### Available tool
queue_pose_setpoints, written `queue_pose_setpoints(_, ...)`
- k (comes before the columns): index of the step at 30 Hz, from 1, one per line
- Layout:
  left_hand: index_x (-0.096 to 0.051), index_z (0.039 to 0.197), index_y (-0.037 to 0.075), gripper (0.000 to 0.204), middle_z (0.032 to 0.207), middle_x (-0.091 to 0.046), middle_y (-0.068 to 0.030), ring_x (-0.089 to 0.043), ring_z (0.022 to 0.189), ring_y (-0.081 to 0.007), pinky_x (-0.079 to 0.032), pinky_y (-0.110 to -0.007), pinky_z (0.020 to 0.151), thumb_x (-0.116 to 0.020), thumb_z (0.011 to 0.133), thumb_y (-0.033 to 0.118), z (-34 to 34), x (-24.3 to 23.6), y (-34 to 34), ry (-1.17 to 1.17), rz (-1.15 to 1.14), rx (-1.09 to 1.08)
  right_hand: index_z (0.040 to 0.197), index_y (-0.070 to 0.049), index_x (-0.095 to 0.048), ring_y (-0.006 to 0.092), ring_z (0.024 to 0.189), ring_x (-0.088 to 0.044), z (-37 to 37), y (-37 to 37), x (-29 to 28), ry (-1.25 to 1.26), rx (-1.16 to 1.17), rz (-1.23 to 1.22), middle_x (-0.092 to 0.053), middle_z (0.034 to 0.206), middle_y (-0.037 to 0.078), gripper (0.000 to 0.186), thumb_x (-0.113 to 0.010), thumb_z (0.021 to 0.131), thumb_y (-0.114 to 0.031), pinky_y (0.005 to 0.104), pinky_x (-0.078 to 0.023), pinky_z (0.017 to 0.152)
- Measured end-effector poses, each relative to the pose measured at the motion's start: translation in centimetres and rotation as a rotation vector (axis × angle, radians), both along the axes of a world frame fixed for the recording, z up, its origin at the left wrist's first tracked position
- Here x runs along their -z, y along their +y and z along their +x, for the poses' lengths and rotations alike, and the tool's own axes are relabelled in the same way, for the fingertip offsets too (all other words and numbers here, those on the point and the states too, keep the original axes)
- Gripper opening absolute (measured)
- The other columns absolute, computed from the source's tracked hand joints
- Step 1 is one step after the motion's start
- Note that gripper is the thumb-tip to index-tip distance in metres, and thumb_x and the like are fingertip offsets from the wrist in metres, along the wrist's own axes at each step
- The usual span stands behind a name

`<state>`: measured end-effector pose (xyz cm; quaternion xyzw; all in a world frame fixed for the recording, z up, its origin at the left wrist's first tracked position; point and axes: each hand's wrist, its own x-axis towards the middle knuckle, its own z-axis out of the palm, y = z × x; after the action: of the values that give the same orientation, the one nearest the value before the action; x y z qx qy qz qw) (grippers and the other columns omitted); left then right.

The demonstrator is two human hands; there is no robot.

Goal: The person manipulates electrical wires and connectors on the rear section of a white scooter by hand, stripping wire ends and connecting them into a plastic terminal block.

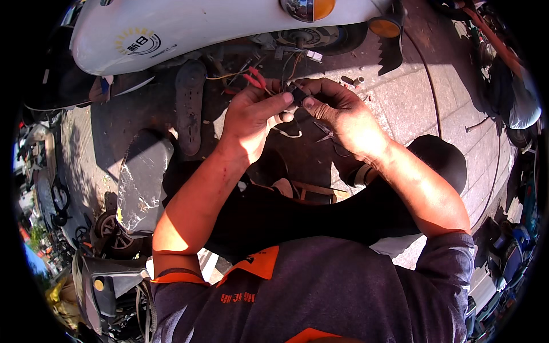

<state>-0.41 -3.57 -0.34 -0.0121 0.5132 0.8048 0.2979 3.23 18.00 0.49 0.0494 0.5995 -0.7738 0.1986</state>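
Note:
In front of me, between my two hands, is a small black piece (298, 96) that looks like a wire connector. My left hand (251, 117) pinches it from the left with the thumb on top. From the other side my right hand (349, 117) grips it between thumb and fingers. Thin wires (285, 71) run up from it toward the scooter. Red-covered handles or leads (256, 79) stick out above my left fingers; which of these they are I cannot tell. Below my right hand lies a metal plier-like tool (325, 132), partly in shadow.
A white scooter body (200, 28) spans the top, with its wheel (311, 39) and loose wiring underneath. A long dark footrest-like part (190, 108) lies to the left, near a worn black seat (144, 177). Along the paving at right runs a cable (433, 86).

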Motion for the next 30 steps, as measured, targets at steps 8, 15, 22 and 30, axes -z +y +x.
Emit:
queue_pose_setpoints(8,-0.072,0.118,0.000,0.019,0.108,-0.075,-0.0047,-0.067,0.096,-0.0105,-0.054,-0.028,0.085,-0.070,0.104,0.012,0.0,0.1,0.2,-0.035,0.054,-0.032,0.128,-0.005,-0.071,0.0105,0.109,-0.064,-0.1,-0.1,0.5,0.011,0.018,0.002,-0.073,0.116,0.002,0.021,-0.068,0.110,-0.016,0.0283,-0.053,0.097)
queue_pose_setpoints(15,-0.072,0.116,0.000,0.017,0.108,-0.075,-0.0059,-0.069,0.095,-0.0122,-0.057,-0.029,0.087,-0.068,0.104,0.011,0.0,-0.1,0.4,-0.020,-0.001,-0.058,0.127,-0.005,-0.072,0.0111,0.109,-0.065,-0.2,-0.2,0.7,0.054,0.017,0.032,-0.073,0.116,0.003,0.021,-0.068,0.109,-0.015,0.0289,-0.053,0.098)
queue_pose_setpoints(22,-0.070,0.112,-0.001,0.014,0.107,-0.072,-0.0054,-0.070,0.094,-0.0126,-0.062,-0.032,0.087,-0.069,0.103,0.010,0.0,-0.1,0.4,0.141,-0.218,-0.069,0.130,-0.006,-0.073,0.0191,0.121,-0.064,0.5,0.3,0.6,0.359,0.049,0.515,-0.068,0.132,0.012,0.030,-0.076,0.104,-0.020,0.0354,-0.052,0.105)
queue_pose_setpoints(30,-0.069,0.114,-0.004,0.016,0.099,-0.072,-0.0053,-0.069,0.090,-0.0127,-0.058,-0.029,0.080,-0.071,0.101,0.006,0.1,0.0,0.5,0.244,-0.335,-0.028,0.118,-0.002,-0.074,0.0109,0.102,-0.064,0.4,1.1,-1.2,-0.009,-0.039,0.147,-0.073,0.106,0.002,0.026,-0.076,0.105,-0.024,0.0285,-0.052,0.095)
